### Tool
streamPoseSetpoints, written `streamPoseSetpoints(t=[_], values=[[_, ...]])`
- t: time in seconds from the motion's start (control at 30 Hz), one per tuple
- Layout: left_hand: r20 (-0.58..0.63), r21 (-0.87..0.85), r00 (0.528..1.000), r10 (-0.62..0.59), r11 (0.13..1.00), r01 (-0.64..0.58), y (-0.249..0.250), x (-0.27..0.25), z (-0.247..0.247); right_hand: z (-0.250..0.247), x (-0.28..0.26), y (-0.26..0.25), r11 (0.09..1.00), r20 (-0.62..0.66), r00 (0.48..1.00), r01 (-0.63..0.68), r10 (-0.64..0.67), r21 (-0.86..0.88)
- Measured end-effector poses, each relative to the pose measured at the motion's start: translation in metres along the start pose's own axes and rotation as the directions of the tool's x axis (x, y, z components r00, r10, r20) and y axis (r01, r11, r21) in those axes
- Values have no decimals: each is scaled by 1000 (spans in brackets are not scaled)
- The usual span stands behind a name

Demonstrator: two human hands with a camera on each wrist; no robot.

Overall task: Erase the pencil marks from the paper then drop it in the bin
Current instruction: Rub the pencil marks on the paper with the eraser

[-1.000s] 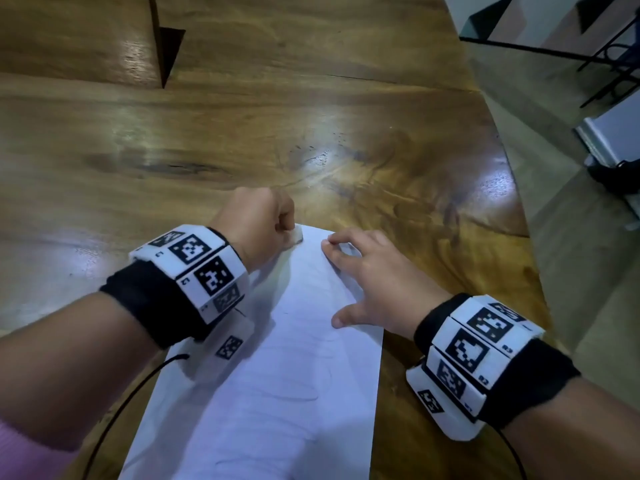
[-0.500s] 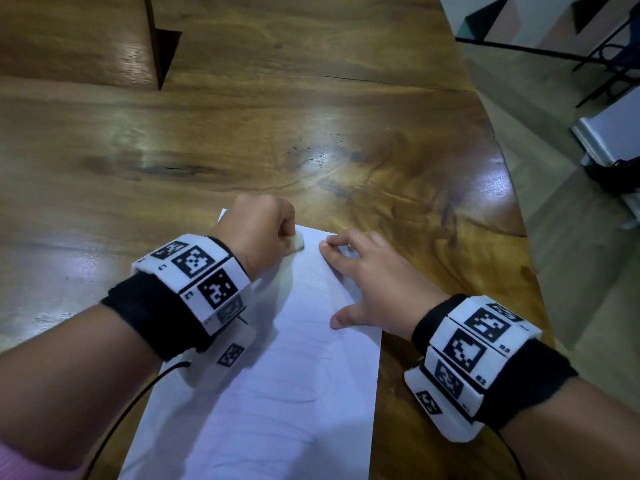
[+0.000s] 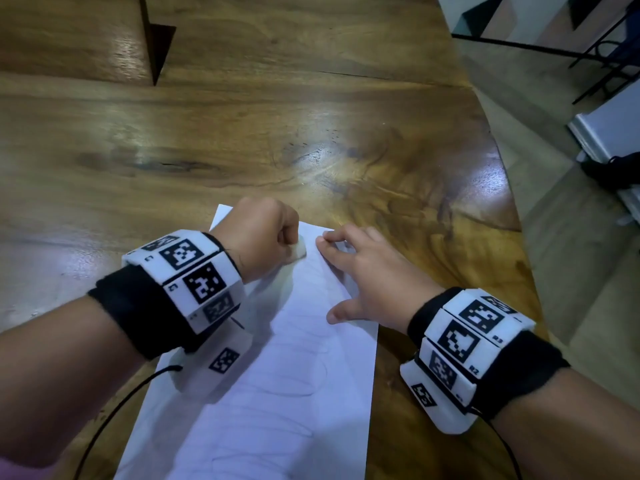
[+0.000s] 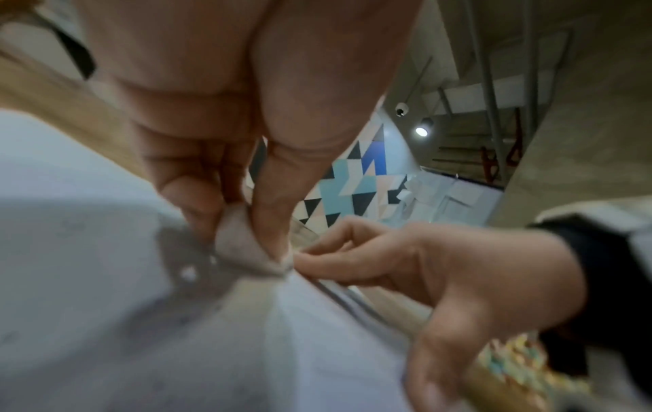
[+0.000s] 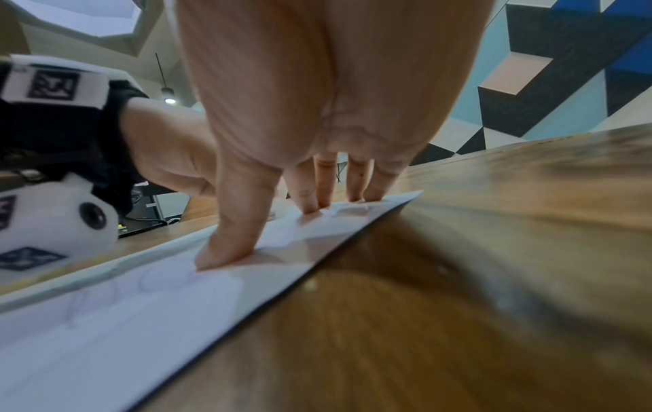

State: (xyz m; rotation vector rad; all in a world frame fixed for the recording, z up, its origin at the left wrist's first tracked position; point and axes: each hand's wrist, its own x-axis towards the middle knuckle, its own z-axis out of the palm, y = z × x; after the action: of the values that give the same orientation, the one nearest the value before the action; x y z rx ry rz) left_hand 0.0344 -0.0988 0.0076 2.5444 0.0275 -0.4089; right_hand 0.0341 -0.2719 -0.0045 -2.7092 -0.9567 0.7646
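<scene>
A white sheet of paper with faint pencil loops lies on the wooden table, reaching toward me. My left hand is a fist near the sheet's far end and pinches a white eraser, whose lower edge touches the paper. In the left wrist view the eraser sits between thumb and fingers on the paper. My right hand lies flat with spread fingers on the sheet's right edge. In the right wrist view its fingertips press the paper down.
The table's curved right edge drops to a grey floor. A white box and a dark object lie on the floor at right. A dark wedge-shaped gap splits the tabletop at the back. No bin is in view.
The left fist with the eraser has slid a little toward me and to the left, baring the paper's far left corner. The right hand has stayed in place.
</scene>
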Motion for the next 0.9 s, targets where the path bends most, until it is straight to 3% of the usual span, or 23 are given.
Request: streamPoseSetpoints(t=[0.07,0.2,0.33,0.37,0.5,0.67,0.8,0.9], values=[[66,-7,998,-18,1000,18,-4,0,-2,0,0,0,1000,3,1000,2,-2,-4],[-143,-14,988,-51,999,49,-4,7,-6,-1,1,-1,1000,4,1000,1,-1,-8],[84,23,996,-4,1000,2,0,5,-4,0,1,0,1000,7,1000,-2,2,-9],[90,12,996,-22,1000,21,-1,7,-6,0,0,0,1000,8,1000,-2,2,-11],[-125,-5,991,-56,998,56,-3,10,-6,-1,0,0,1000,7,1000,1,-1,-10],[101,-6,995,-4,1000,4,-5,3,-3,-1,0,0,1000,8,1000,-6,6,-7],[-66,-17,998,-18,1000,17,1,13,-5,-1,1,0,1000,13,1000,-3,3,-10],[5,20,999,41,999,-41,4,4,3,-1,1,0,1000,8,1000,-7,7,-4]])
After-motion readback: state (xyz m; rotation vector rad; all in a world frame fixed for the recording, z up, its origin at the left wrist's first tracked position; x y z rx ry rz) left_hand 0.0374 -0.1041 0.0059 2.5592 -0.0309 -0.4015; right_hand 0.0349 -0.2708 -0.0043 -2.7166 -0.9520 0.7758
